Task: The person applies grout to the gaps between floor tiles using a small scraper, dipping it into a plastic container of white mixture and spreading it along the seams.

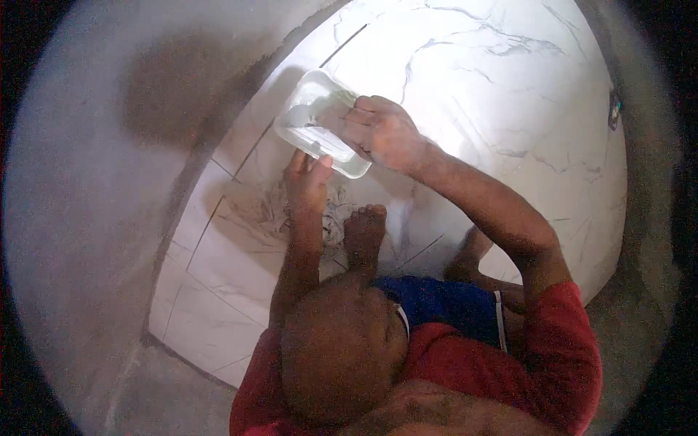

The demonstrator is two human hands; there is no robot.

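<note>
A clear plastic container, rectangular with rounded corners, is held tilted above the tiled floor. My left hand grips its near rim, with the thumb over the edge and the other fingers beneath or behind it. At the container's right side is my right hand, fingers bent and reaching in over the rim. Their tips are blurred, and whatever they hold, if anything, cannot be made out. Below the container, beside my left wrist, a crumpled greyish cloth lies on the floor.
My bare foot rests on the white marbled tiles just right of the cloth. A grey wall borders the floor on the left. By the far right edge there is a small dark object.
</note>
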